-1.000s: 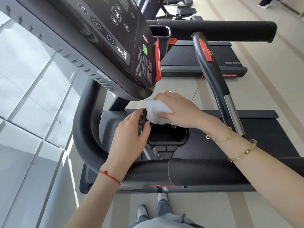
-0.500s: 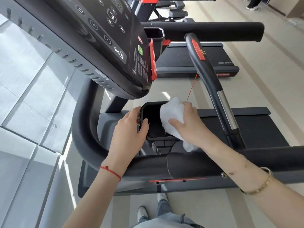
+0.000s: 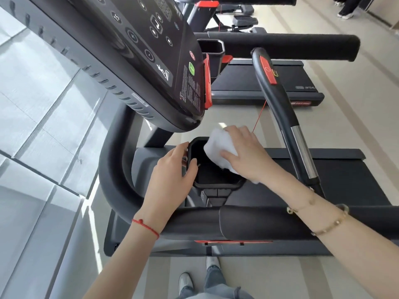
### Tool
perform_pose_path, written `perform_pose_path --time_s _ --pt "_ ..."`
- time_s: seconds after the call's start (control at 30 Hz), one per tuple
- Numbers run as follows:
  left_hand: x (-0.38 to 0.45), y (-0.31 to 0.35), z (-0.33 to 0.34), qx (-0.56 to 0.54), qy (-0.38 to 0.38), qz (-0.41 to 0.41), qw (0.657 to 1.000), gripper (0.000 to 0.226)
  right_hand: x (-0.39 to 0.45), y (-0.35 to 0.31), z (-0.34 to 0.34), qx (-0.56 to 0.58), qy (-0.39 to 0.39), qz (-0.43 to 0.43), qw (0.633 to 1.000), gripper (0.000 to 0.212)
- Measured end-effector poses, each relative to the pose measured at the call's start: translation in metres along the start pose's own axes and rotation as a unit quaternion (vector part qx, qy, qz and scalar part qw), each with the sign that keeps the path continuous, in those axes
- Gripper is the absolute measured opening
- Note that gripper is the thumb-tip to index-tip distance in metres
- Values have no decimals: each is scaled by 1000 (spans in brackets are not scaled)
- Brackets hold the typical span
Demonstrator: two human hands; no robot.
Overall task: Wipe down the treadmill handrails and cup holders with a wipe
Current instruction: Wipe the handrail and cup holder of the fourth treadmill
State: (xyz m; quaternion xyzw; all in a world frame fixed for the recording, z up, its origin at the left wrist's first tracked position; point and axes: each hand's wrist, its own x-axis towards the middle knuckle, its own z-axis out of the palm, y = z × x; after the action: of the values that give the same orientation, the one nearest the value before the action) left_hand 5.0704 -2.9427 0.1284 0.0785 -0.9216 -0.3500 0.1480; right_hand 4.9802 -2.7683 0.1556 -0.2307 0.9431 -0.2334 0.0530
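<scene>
A black cup holder [image 3: 216, 185] sits below the treadmill console [image 3: 140, 57]. My left hand [image 3: 172, 171] grips its left rim, thumb over the edge. My right hand [image 3: 248, 154] holds a white wipe [image 3: 218, 147] against the holder's right inner wall and rim, thumb across the wipe. A padded black handrail [image 3: 248, 221] runs across in front of me, under both forearms. A curved handrail [image 3: 280, 108] with a red tab and a silver sensor section rises to the right.
A second cup holder [image 3: 210, 49] sits on the console's far side. A neighbouring treadmill's padded rail [image 3: 280, 45] and belt lie beyond. Glass wall panels fill the left. A person's feet [image 3: 345, 11] show at the top right; my shoes [image 3: 195, 275] are below.
My right hand has slid the wipe along the cup holder's right side, from the far rim downward and back up. My left hand has kept its grip on the left rim.
</scene>
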Motion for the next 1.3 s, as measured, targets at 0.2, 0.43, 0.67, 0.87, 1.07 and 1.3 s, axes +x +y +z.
perform_pose_path --time_s 0.2,0.43,0.67,0.87,1.07,1.3 --pt "-1 2 -2 -8 7 8 1000 28 41 -19 1 -48 -76 -149 985 45" --pt "-1 1 -1 -4 0 -5 1000 43 10 25 -7 54 -29 -49 997 41" --pt "0 -1 -1 7 -2 -4 1000 45 35 -1 -4 32 -85 -87 992 44" --pt "0 -2 1 20 6 3 1000 45 -31 5 15 170 21 93 981 61" --pt "0 -1 1 22 2 9 1000 45 -39 -3 18 182 32 129 974 64" --pt "0 1 -3 8 -4 20 1000 42 0 4 -12 147 -41 31 988 53"
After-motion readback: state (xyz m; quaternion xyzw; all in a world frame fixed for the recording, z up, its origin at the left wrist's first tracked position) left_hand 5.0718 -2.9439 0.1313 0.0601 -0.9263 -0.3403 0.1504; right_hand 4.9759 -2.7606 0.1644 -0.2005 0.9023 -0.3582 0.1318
